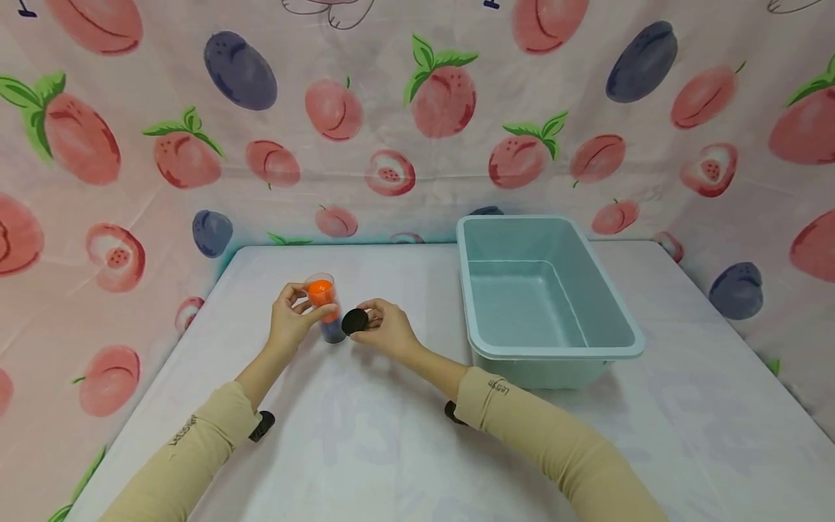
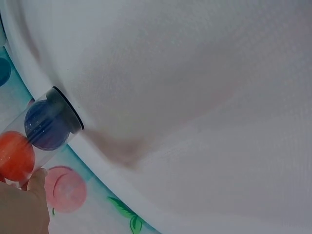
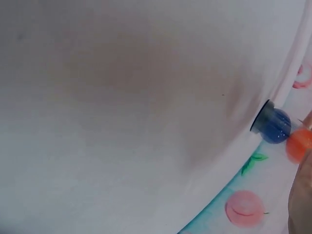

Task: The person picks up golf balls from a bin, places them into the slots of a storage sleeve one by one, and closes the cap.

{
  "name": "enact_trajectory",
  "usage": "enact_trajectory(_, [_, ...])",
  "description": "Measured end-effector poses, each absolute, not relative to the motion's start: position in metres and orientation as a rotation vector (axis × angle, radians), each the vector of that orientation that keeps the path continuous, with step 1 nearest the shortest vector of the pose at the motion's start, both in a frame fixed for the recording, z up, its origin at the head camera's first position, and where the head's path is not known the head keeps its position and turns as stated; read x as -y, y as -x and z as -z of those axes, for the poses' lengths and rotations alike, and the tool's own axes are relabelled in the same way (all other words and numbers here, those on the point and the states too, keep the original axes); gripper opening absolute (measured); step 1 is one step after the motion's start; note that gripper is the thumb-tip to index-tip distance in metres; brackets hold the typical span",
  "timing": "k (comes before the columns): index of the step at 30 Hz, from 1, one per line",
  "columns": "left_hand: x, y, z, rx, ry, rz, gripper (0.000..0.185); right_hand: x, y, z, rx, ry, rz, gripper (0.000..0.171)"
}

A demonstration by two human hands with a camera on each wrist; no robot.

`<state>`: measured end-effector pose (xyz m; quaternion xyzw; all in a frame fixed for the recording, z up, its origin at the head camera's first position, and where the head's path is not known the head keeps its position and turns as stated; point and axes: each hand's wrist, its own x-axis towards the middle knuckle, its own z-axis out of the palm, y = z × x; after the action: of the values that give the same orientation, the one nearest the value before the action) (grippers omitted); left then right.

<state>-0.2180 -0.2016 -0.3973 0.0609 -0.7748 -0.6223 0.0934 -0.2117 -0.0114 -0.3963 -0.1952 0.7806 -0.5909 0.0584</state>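
Observation:
A clear cylindrical tube (image 1: 333, 334) with a dark base stands on the white-covered table, gripped near its upper part by my left hand (image 1: 289, 317). Inside are a blue ball (image 2: 46, 125) at the bottom and an orange ball (image 2: 16, 156) above it; orange also shows near the rim in the head view. Just right of the tube, my right hand (image 1: 390, 330) holds a round black lid (image 1: 355, 321) between thumb and fingers, apart from the tube's mouth. In the right wrist view only an edge of that hand shows, and the lid is out of sight.
A pale blue-green plastic basin (image 1: 551, 353) stands to the right of both hands, nothing visible inside it. Fruit-printed cloth (image 1: 389, 109) hangs behind and along the sides of the white table (image 1: 365, 449). Small black wrist devices (image 1: 262, 426) show beside the sleeves.

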Motion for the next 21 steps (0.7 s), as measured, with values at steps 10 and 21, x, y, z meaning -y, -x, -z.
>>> enact_trajectory(10, [0.201, 0.217, 0.397, 2.316, -0.190, 1.848, 0.040, 0.014, 0.214, 0.393, -2.230, 0.582, 1.986, 0.038])
enact_trajectory(21, [0.202, 0.216, 0.398, 2.291, -0.174, 1.866, 0.038, 0.017, 0.214, 0.385, -2.306, 0.554, 2.022, 0.041])
